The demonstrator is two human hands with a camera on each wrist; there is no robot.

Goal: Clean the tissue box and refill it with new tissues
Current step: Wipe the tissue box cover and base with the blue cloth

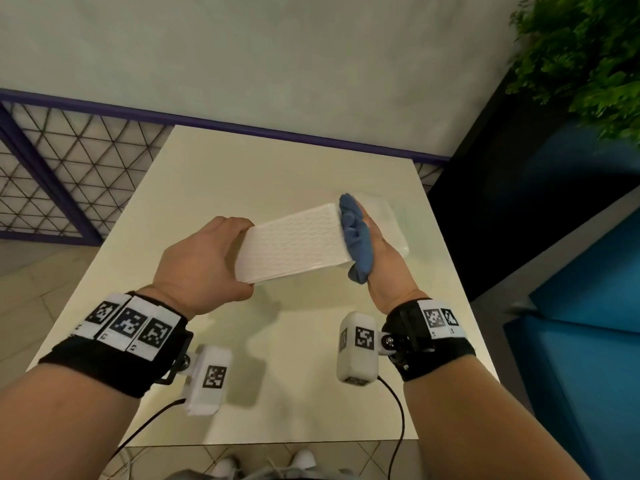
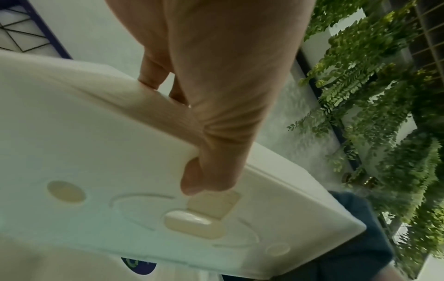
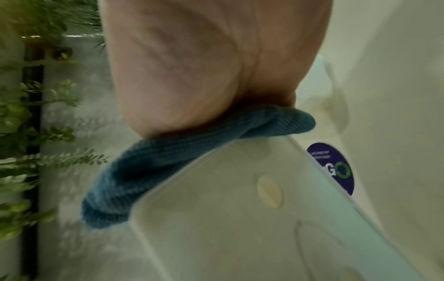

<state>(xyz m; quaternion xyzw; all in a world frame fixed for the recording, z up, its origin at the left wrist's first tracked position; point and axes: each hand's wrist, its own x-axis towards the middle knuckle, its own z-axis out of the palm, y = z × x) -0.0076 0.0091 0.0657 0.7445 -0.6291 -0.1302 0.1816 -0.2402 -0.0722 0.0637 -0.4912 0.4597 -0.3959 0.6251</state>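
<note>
A white tissue box (image 1: 294, 244) with a ribbed side is lifted above the table. My left hand (image 1: 207, 258) grips its left end, thumb toward me. In the left wrist view the thumb (image 2: 204, 171) lies on the box's underside (image 2: 96, 171), beside a latch. My right hand (image 1: 384, 258) holds a crumpled blue cloth (image 1: 356, 237) pressed against the box's right end. The right wrist view shows the cloth (image 3: 156, 171) squeezed between the palm (image 3: 192, 66) and the box (image 3: 240, 228). My right fingers are hidden.
A clear-wrapped pack of tissues (image 1: 391, 220) with a purple sticker (image 3: 334, 167) lies on the cream table (image 1: 242, 168) behind my right hand. A green plant (image 1: 588, 57) and blue seats (image 1: 588, 306) stand at right, a lattice panel (image 1: 69, 161) at left.
</note>
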